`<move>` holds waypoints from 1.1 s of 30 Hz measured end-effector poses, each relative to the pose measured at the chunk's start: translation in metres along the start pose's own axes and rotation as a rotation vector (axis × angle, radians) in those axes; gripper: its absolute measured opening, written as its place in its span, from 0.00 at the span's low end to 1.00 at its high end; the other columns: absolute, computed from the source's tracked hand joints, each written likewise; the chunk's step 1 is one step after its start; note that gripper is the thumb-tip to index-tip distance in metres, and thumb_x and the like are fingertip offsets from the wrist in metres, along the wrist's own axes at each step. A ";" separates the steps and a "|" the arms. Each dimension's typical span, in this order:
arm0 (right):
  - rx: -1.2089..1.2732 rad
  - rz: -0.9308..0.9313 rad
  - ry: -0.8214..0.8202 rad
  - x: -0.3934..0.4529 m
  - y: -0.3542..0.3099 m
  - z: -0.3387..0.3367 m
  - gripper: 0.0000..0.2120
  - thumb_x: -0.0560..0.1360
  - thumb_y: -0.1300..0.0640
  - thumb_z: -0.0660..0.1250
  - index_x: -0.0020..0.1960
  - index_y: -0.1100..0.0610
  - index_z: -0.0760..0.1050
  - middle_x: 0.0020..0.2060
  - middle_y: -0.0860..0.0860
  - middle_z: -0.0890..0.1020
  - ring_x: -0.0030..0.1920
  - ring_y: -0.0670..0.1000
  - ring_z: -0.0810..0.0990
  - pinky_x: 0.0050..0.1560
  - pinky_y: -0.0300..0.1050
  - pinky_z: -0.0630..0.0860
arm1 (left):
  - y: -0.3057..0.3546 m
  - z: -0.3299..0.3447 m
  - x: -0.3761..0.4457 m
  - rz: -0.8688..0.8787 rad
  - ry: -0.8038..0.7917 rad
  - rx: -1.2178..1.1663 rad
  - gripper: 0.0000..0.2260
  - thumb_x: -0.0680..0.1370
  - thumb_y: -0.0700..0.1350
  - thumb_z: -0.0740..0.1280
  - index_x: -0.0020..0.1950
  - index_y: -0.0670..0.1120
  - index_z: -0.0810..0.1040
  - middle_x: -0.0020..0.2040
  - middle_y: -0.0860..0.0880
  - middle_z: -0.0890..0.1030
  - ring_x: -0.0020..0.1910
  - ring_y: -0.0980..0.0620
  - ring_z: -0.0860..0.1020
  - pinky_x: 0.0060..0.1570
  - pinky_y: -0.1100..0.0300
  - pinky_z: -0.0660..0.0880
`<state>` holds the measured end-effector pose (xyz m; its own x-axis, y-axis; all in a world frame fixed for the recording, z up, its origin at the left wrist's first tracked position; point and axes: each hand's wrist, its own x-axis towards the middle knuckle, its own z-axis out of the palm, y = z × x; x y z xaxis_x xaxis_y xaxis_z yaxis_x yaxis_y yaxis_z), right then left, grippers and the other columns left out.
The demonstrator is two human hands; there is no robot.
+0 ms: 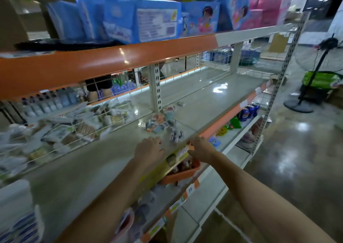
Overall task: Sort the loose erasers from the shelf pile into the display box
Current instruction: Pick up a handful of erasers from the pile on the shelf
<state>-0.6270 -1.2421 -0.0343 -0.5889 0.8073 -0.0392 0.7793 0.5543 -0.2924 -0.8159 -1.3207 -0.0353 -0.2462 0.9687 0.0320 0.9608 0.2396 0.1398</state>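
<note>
Head view. Blurred frame, wide angle. Both forearms reach out to the front lip of a grey shelf.

Left hand: palm down on the shelf surface just inside the front edge, fingers bent at the knuckles. Nothing seen in it; whether it pinches something under the palm, cannot tell.

Right hand: at the shelf edge, fingers curled over the lip, thumb pointing left toward a yellow price label on the edge strip. Whether it grips the lip or only rests there, cannot tell.

Loose erasers: small wrapped pieces, orange, blue and white, in a scattered pile on the shelf beyond both hands, further in from the left hand's fingertips and apart from them. A few dark-and-white pieces lie nearest, just past and between the two hands, not touching either. One stray piece sits well beyond, near the slotted upright.

Display box: cannot identify one with certainty. An orange tray with small items sits on the shelf below, under the right hand and wrist.

To the left of the left hand: wire dividers holding packaged goods. Above: an orange shelf edge with blue packs. Far right of the right hand, on the floor: a standing fan.
</note>
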 end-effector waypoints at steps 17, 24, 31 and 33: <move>0.273 -0.117 0.019 0.180 0.025 0.003 0.19 0.75 0.43 0.64 0.47 0.60 0.77 0.39 0.53 0.81 0.37 0.50 0.80 0.35 0.38 0.73 | -0.017 0.035 0.135 -0.269 0.066 0.047 0.15 0.78 0.49 0.61 0.64 0.48 0.72 0.62 0.45 0.73 0.60 0.45 0.73 0.56 0.52 0.73; 0.261 -0.167 -0.085 0.215 0.039 0.013 0.13 0.76 0.46 0.64 0.38 0.54 0.71 0.30 0.47 0.72 0.33 0.47 0.72 0.29 0.38 0.64 | -0.014 0.040 0.140 -0.387 0.050 -0.025 0.19 0.77 0.48 0.66 0.67 0.46 0.71 0.68 0.43 0.69 0.65 0.44 0.70 0.62 0.53 0.69; 0.479 -0.397 -0.274 0.228 0.065 -0.001 0.08 0.76 0.54 0.65 0.50 0.58 0.77 0.42 0.53 0.79 0.40 0.48 0.76 0.40 0.38 0.73 | 0.005 0.038 0.127 -0.522 0.086 -0.105 0.18 0.76 0.50 0.68 0.64 0.48 0.76 0.66 0.45 0.72 0.60 0.47 0.74 0.58 0.58 0.71; 0.543 -0.463 -0.372 0.228 0.066 -0.008 0.08 0.77 0.57 0.64 0.53 0.58 0.78 0.44 0.54 0.80 0.42 0.50 0.79 0.45 0.42 0.77 | 0.013 0.034 0.120 -0.556 0.136 -0.125 0.17 0.75 0.49 0.69 0.63 0.47 0.77 0.63 0.46 0.75 0.58 0.48 0.75 0.55 0.57 0.72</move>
<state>-0.7083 -1.0203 -0.0550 -0.9340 0.3461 -0.0884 0.2821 0.5627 -0.7770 -0.8287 -1.1994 -0.0637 -0.7311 0.6807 0.0460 0.6623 0.6921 0.2870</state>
